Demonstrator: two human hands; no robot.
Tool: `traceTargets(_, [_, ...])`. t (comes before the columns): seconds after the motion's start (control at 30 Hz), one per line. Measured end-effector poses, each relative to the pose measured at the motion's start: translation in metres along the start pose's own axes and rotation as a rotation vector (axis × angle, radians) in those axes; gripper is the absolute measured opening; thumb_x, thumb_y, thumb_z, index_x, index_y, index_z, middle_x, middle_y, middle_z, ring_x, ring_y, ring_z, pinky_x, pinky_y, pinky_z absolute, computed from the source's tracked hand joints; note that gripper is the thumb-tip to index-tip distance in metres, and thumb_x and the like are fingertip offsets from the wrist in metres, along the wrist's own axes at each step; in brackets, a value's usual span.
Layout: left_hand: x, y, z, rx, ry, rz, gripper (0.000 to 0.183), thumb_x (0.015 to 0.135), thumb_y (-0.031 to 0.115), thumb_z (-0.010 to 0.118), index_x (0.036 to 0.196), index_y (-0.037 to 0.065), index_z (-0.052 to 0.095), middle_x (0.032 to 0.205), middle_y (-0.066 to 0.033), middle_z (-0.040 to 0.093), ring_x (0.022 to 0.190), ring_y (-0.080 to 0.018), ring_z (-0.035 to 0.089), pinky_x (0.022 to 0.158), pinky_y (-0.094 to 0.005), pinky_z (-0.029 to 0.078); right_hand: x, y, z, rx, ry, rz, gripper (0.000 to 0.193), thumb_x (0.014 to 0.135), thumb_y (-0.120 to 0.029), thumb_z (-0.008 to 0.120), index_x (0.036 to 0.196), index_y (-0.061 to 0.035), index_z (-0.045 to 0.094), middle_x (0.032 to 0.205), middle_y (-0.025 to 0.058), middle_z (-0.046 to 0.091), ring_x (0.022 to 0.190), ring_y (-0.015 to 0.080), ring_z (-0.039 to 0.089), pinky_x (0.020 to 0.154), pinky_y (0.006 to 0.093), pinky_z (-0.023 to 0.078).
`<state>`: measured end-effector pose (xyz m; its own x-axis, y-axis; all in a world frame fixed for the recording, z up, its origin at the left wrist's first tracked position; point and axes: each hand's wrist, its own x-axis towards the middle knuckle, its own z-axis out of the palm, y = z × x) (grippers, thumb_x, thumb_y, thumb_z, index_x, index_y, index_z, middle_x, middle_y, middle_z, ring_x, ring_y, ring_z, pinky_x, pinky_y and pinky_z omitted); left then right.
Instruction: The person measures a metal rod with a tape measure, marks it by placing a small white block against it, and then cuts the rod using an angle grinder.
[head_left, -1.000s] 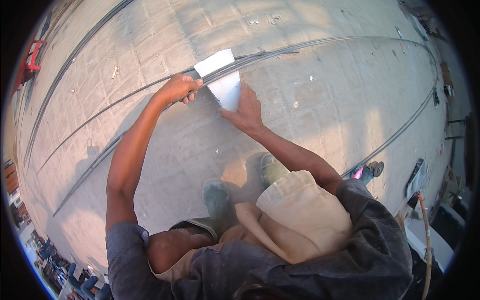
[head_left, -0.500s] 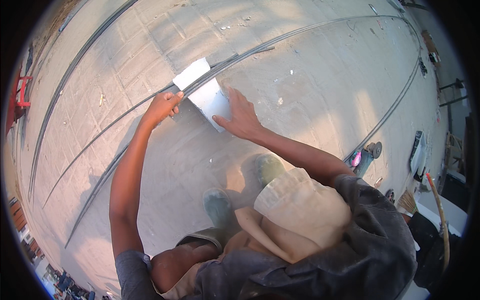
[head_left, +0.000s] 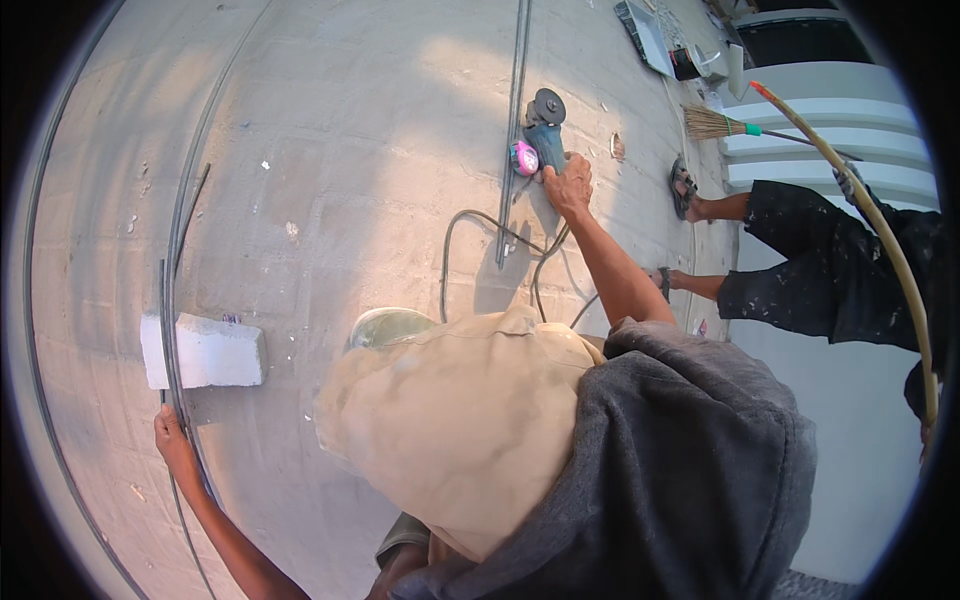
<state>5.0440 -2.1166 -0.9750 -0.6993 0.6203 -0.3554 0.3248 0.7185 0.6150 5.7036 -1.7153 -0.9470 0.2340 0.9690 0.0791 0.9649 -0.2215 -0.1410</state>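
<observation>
Thin dark metal rods [head_left: 168, 300] lie across a white block [head_left: 215, 352] on the ground at the left. My left hand [head_left: 175, 440] is closed round a rod just on the near side of the block. Farther off to the right, my right hand [head_left: 570, 187] grips the rear end of a blue-grey angle grinder [head_left: 546, 142]. The grinder rests on the ground with its dark disc [head_left: 548, 106] at the far end. A pink tape measure [head_left: 523, 158] sits against its left side, by another pair of rods [head_left: 514, 120].
The grinder's dark cable [head_left: 447, 255] loops over the ground near my knee. At right stands another person in dark shorts [head_left: 790, 265], with a long wooden stick [head_left: 870, 200] in front. A broom [head_left: 712, 122] and a paint tray [head_left: 645, 38] lie farther back.
The view has swung to the right. My right hand has left the white block and taken hold of the angle grinder. My left hand stays at the rods beside the block.
</observation>
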Motion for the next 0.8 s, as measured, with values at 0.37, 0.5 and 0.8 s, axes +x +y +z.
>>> traceTargets(0.37, [-0.029, -0.071, -0.041, -0.073, 0.032, -0.069, 0.037, 0.102, 0.038, 0.049, 0.100, 0.004, 0.060, 0.084, -0.0002, 0.057, 0.072, -0.0099, 0.049, 0.067, -0.0243, 0.038, 0.060, 0.034, 0.037, -0.017, -0.305, 0.097, 0.088, 0.064, -0.031, 0.079, 0.136, -0.0023, 0.038, 0.129, 0.0233, 0.056, 0.122, 0.0367, 0.054, 0.101, 0.0435, 0.044])
traceTargets(0.5, [-0.033, -0.072, -0.045, -0.057, -0.082, -0.076, 0.032, 0.102, 0.034, 0.051, 0.100, 0.002, 0.058, 0.084, -0.0018, 0.054, 0.076, -0.0121, 0.050, 0.071, -0.0264, 0.040, 0.077, 0.045, 0.040, 0.082, -0.298, 0.048, 0.085, 0.056, -0.027, 0.084, 0.127, 0.0019, 0.047, 0.117, 0.0240, 0.061, 0.112, 0.0352, 0.060, 0.092, 0.0399, 0.049])
traceTargets(0.8, [-0.054, -0.024, -0.088, 0.006, -0.001, 0.061, 0.031, 0.102, 0.029, 0.052, 0.104, -0.002, 0.055, 0.095, -0.0077, 0.054, 0.090, -0.0179, 0.053, 0.087, -0.0315, 0.045, 0.065, 0.045, -0.012, 0.458, -0.237, 0.156, 0.040, 0.057, -0.017, 0.079, 0.088, 0.0035, 0.065, 0.072, 0.0110, 0.064, 0.064, 0.0217, 0.063, 0.060, 0.0340, 0.052])
